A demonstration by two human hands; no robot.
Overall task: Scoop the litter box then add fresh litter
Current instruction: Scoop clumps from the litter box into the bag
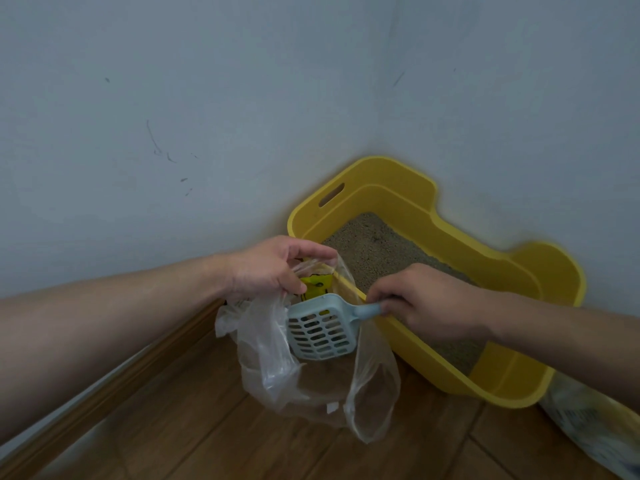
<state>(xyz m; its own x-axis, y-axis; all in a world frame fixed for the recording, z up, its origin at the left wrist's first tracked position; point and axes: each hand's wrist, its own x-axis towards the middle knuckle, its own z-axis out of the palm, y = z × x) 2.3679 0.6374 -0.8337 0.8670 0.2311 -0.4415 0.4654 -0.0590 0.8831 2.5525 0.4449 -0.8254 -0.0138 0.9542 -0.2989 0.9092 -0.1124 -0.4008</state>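
A yellow litter box sits in the corner of the room, with grey litter inside. My left hand grips the rim of a clear plastic bag and holds it up just left of the box. My right hand is closed on the handle of a pale blue slotted scoop. The scoop's head is tipped face down inside the bag's mouth. Something yellow shows through the bag near my left fingers.
Two grey walls meet behind the box. A wooden skirting board runs along the left wall above wood flooring. A printed whitish bag lies on the floor at the lower right, beside the box.
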